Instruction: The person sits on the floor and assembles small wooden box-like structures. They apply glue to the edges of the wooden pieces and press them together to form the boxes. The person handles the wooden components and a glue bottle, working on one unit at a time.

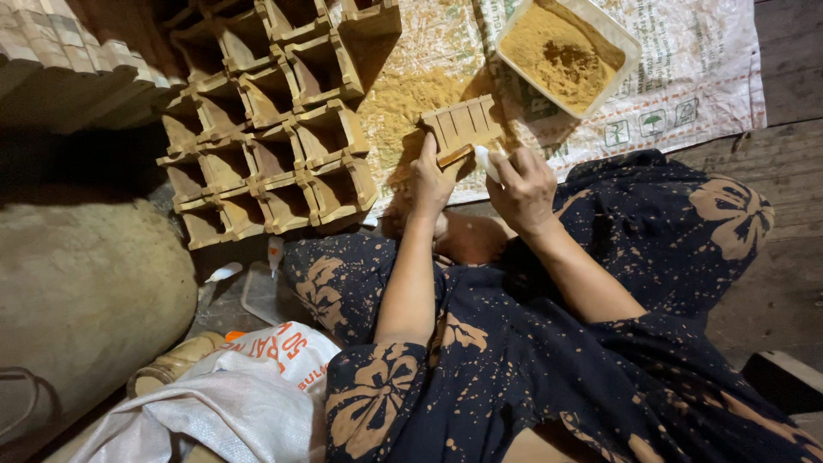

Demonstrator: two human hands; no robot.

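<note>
L hand grips wood piece from below, above the sheet. R hand pinches a small white tube beside it. Powder tub near; wood boxes at left.

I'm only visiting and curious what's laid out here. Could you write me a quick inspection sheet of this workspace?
Surface: printed sack sheet on wooden floor, dusted with brown powder.
Job's things: slatted wooden piece held by left hand; right hand pinches a small white object; tray of brown powder.
Clutter: stacked wooden boxes, white bag, big sack.
Hands: both busy.
Cables: nothing seen.
Surroundings: dim, plank floor.
</note>
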